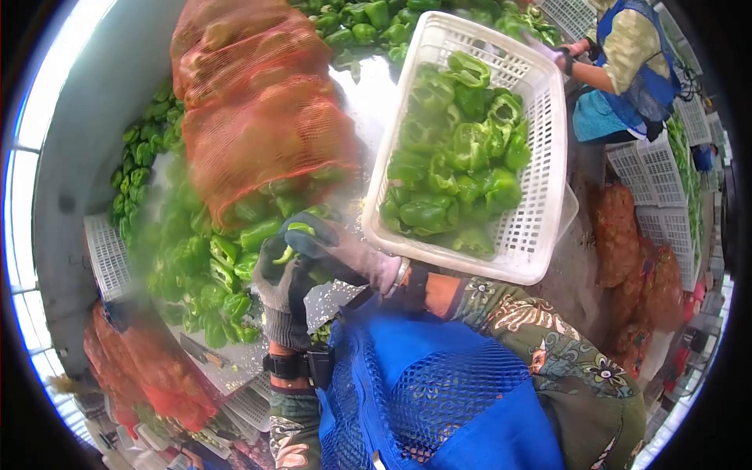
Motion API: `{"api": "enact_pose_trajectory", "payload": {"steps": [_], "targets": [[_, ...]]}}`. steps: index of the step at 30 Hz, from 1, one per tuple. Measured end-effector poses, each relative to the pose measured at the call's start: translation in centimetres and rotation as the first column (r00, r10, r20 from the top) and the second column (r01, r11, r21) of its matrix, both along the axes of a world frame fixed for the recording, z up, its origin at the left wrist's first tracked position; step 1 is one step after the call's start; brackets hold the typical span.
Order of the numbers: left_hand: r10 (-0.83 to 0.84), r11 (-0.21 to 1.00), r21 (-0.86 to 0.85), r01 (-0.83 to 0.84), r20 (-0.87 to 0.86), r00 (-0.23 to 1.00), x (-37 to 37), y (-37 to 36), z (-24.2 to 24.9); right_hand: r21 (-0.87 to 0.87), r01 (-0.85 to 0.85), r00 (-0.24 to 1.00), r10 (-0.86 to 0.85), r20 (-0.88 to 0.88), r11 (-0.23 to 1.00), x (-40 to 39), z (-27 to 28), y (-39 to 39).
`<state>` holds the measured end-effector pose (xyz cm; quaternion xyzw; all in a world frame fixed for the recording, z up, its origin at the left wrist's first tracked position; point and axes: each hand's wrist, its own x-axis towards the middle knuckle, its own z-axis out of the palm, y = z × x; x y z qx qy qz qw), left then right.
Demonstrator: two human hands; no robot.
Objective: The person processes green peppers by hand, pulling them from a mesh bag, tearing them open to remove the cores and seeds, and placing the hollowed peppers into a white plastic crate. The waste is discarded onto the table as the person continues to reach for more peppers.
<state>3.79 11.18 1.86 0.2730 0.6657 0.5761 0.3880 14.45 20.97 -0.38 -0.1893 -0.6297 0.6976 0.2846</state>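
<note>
My left hand [283,301], in a grey and dark glove, is closed around a piece of green bell pepper [287,254] in front of my body. From the right, my right hand [341,249], gloved in the same way, meets it with its fingers curled over the pepper's upper part. Their grip hides much of the pepper. Just left of my hands lies a heap of green bell peppers [211,305], some cut open. Above them, a red mesh sack [270,129] on its side has peppers at its mouth.
A white plastic crate [548,157] of opened peppers stands to my right. More peppers [360,27] lie at the table's far side. A co-worker [634,63] in a blue vest works at the upper right. Full red sacks [623,243] stand beyond the crate; others [149,360] sit lower left.
</note>
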Motion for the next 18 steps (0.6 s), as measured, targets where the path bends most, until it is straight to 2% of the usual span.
{"api": "enact_pose_trajectory", "payload": {"steps": [1, 3, 5, 6, 9, 11, 13, 16, 17, 18], "targets": [[0.042, 0.999, -0.029, -0.043, -0.037, 0.998, 0.0, 0.2, -0.4, 0.018, 0.02, 1.0, -0.02, -0.009, 1.0, -0.3, 0.0, 0.0], [0.085, 0.996, -0.049, -0.079, 0.129, 0.988, 0.2, 0.4, 0.1, -0.197, -0.061, 0.994, 0.077, 0.072, 0.979, 0.7, 1.3, 1.0], [0.109, 0.992, -0.089, -0.09, 0.232, 0.967, -0.1, 0.5, 0.4, -0.182, -0.081, 0.995, 0.091, 0.045, 0.98, 0.8, 1.0, 1.2], [0.087, 0.995, -0.073, -0.074, 0.188, 0.978, 0.2, 0.5, 0.8, -0.207, -0.112, 0.991, 0.123, 0.043, 0.972, 0.9, 1.0, 1.2], [0.037, 0.999, -0.009, -0.036, 0.078, 0.996, 0.8, 0.8, 1.8, -0.191, -0.01, 0.996, -0.007, -0.087, 0.982, 0.4, 0.4, 0.6], [0.013, 1.0, 0.003, -0.014, 0.045, 0.999, 0.8, 0.6, 2.1, -0.19, -0.023, 0.995, 0.005, -0.096, 0.982, 0.6, 0.8, 0.6], [0.062, 0.998, 0.001, -0.063, 0.056, 0.996, 1.2, 0.4, 2.7, -0.2, -0.111, 0.987, 0.085, -0.135, 0.973, 1.0, 1.6, 0.8], [0.218, 0.973, 0.053, -0.223, 0.086, 0.972, 2.9, 0.9, 2.9, -0.352, -0.284, 0.944, 0.196, -0.266, 0.892, 0.2, 1.1, 1.7], [0.231, 0.969, 0.063, -0.237, 0.089, 0.969, 3.0, 0.9, 2.3, -0.38, -0.307, 0.943, 0.226, -0.242, 0.872, -0.2, 0.4, 1.7], [0.263, 0.96, 0.066, -0.271, 0.1, 0.959, 2.9, 1.0, 1.9, -0.439, -0.251, 0.96, 0.164, -0.225, 0.863, -0.4, 0.5, 1.0]]}}
